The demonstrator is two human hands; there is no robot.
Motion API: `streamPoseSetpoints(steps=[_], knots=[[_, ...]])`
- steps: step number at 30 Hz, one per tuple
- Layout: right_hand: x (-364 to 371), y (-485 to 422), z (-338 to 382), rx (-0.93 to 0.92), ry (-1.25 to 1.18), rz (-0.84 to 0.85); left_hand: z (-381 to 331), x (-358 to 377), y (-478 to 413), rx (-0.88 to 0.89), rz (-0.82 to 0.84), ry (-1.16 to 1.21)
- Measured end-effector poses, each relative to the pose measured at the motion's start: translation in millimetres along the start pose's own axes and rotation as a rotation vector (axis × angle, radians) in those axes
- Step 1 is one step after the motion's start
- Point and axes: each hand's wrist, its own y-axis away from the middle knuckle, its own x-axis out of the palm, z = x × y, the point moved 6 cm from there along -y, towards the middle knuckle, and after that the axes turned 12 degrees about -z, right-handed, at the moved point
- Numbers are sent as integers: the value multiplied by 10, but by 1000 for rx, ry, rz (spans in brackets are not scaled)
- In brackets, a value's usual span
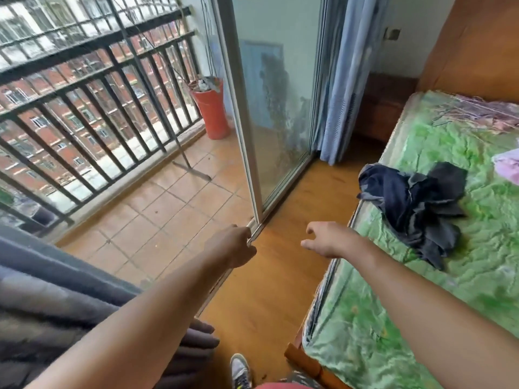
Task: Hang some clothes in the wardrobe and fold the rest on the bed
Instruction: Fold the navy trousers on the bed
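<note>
Closest to me I see one shoe [240, 370] on the wood floor [269, 276]. A grey curtain [56, 304] hangs bunched at my left.

Both my arms reach out in front of me. My left hand [234, 247] is over the floor near the bottom track of the glass door [275, 108]. Its fingers are loosely curled and I see nothing in it. My right hand [327, 240] is just beside the edge of the bed [393, 318]. Its fingers are spread and a little bent, and it holds nothing.

The bed is on my right, with a green cover. On it lies one pile of dark blue clothes [418, 203], all crumpled, near the bed's left edge. A bit of it hangs over that edge. My right hand is near the pile but not touching it. Farther right, at the picture's edge, is one pink cloth [508, 169]. At the far end of the bed lies one purple cloth [483, 113].

Past the door is the tiled balcony [157, 214] with a dark railing [84, 88]. One red bucket [212, 113] stands there in the far corner. Something white and grey sits in its top, and thin sticks rise from it. I cannot tell what they are.

One blue curtain [339, 94] hangs at the far side of the door.

So I count two hands, one shoe, two curtains, one bucket and three lots of cloth on the bed.
</note>
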Motion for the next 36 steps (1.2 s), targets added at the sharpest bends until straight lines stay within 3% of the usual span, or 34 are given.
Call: streamPoseSetpoints(steps=[5,10,25,36], knots=[[-60,-458,92,125,-30,-11,282,-26,-769,115,45,-44],[-62,-697,-294,291,-77,-11,-69,164,-1526,292,102,-36],[-340,-1724,-2614,731,-269,-43,-2582,185,-3860,757,236,-168],[-360,-1716,-3844,1007,-382,-55,-4538,799,-4716,1133,358,-249]])
